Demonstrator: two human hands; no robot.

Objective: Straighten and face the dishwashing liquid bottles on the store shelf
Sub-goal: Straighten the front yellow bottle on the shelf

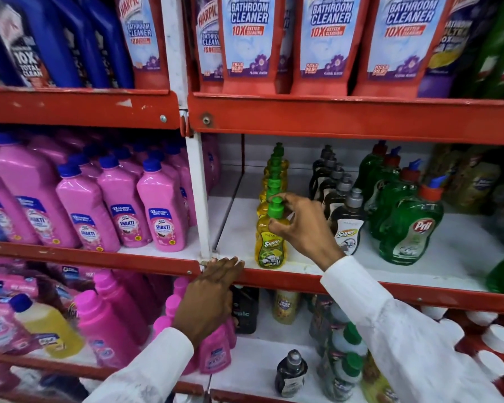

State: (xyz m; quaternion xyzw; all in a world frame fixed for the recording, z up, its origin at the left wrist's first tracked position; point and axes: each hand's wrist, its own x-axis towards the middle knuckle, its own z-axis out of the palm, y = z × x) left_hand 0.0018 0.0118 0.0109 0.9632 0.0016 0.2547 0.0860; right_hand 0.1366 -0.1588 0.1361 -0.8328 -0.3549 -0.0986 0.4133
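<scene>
A yellow dishwashing bottle with a green cap point(269, 245) stands at the front of a single-file row of like bottles point(275, 170) on the white middle shelf point(448, 257). My right hand point(300, 225) grips its neck and green cap from the right, the label facing me. To the right run a row of dark bottles with grey caps point(346, 225) and a row of green Pril bottles point(410, 222). My left hand point(208, 298) rests flat on the red shelf edge point(274, 276), fingers over the lip, holding nothing.
Pink Shakti bottles point(160, 210) fill the left bay behind a white upright post point(200, 199). Red bathroom cleaner pouches point(329, 42) hang over the upper shelf. Mixed bottles point(291, 373) stand on the lower shelf. Bare shelf lies left of the yellow row.
</scene>
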